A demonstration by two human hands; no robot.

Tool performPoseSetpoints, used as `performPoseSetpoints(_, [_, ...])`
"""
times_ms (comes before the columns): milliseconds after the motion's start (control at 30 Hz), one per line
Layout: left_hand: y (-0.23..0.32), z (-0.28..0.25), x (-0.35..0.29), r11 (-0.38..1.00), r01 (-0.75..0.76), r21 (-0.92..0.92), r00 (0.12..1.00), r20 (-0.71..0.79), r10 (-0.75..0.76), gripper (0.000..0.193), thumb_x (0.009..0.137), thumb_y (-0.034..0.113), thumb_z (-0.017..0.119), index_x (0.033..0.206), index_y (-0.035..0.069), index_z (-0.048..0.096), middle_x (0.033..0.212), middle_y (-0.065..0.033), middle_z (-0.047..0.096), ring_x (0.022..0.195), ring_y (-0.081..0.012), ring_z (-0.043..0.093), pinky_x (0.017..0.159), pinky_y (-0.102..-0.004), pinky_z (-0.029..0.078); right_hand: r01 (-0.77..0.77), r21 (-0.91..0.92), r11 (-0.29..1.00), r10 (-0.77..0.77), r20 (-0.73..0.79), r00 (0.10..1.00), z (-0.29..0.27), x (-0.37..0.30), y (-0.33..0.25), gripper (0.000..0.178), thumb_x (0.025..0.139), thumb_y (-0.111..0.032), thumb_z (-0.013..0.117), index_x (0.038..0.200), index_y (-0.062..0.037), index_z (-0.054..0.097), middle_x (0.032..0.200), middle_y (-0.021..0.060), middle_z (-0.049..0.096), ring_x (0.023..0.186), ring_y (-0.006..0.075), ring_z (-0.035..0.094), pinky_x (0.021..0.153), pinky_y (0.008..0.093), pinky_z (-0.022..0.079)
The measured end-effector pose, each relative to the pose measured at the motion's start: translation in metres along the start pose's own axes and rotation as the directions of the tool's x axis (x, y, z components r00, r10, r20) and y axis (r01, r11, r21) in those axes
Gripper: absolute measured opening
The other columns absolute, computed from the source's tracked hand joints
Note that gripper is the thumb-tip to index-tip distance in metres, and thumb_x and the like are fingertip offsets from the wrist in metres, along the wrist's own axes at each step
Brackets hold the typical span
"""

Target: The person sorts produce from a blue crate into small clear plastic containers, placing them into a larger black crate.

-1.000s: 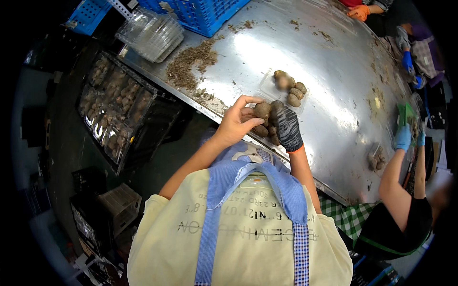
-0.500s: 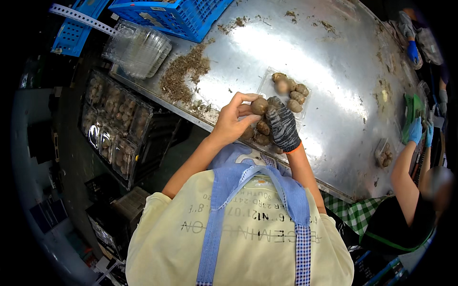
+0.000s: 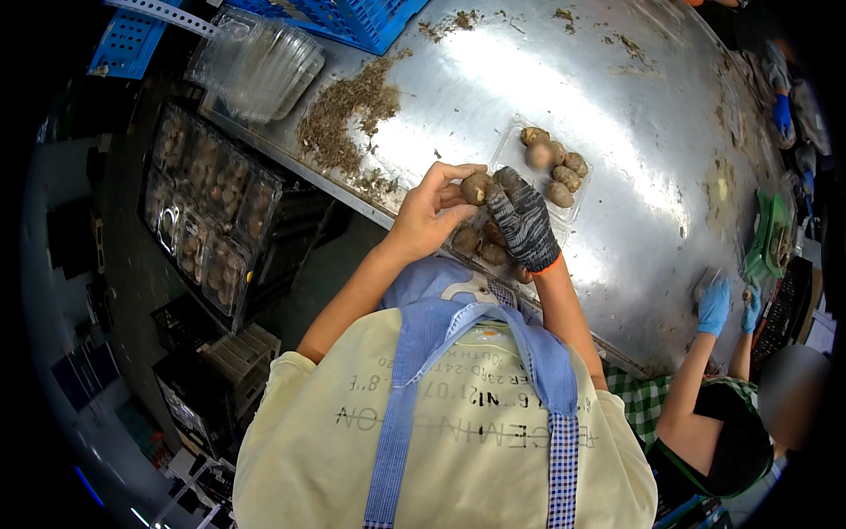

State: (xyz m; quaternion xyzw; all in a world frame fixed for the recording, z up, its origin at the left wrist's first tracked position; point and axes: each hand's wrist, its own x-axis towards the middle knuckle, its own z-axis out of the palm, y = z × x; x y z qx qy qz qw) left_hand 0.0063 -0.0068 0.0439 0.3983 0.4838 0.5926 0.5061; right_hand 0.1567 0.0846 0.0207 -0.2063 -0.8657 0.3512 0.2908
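Observation:
Between my two hands is a round brown taro (image 3: 476,189). The bare fingers and thumb of my left hand (image 3: 427,212) are closed around its left side. My right hand (image 3: 527,225), in a grey knitted glove with an orange cuff, is closed against the taro's right side; its fingertips are partly hidden. Several more taros (image 3: 492,244) lie just below my hands at the near table edge, partly covered by the glove. Beyond the glove, a clear plastic tray (image 3: 504,146) holds several taros, one of them smeared by blur.
Brown scraps (image 3: 352,119) litter the metal table (image 3: 458,97). At the far left stand nested clear trays (image 3: 260,66) and a blue crate (image 3: 352,22). A black crate (image 3: 211,212) of packed taro trays stands below the table's left edge. At right, a blue-gloved co-worker (image 3: 714,304) handles a tray.
My hands stay at the same taro, with only a slight shift. The whole view has moved a little. At right, the co-worker's gloved hands have come down from the green bag toward the nearer tray.

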Motion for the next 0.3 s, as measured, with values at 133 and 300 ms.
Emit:
performPoseSetpoints(133, [0.0000, -0.0021, -0.0069, 1.000, -0.007, 0.011, 1.000, -0.020, 0.007, 0.035, 0.079, -0.011, 0.049, 0.110, 0.001, 0.036, 0.124, -0.0221, 0.043, 0.111, -0.0260, 0.049, 0.093, -0.0353, 0.042, -0.137, 0.056, 0.989, 0.133, 0.063, 0.989, 0.0026, 0.0013, -0.0005, 0.027, 0.085, -0.019, 0.051, 0.103, 0.0012, 0.054, 0.091, 0.0205, 0.059, 0.082, 0.0338, 0.058, 0.071, 0.0386, 0.047])
performPoseSetpoints(300, [0.0018, -0.0018, -0.0096, 0.998, -0.065, -0.012, 0.997, -0.045, 0.064, 0.036, 0.081, -0.009, 0.050, 0.112, 0.002, 0.035, 0.125, -0.0224, 0.042, 0.112, -0.0266, 0.048, 0.094, -0.0360, 0.042, -0.227, 0.058, 0.972, 0.222, 0.085, 0.971, 0.0066, 0.0062, -0.0055, 0.028, 0.084, -0.020, 0.053, 0.104, -0.0007, 0.054, 0.092, 0.0213, 0.059, 0.083, 0.0336, 0.058, 0.072, 0.0395, 0.047])
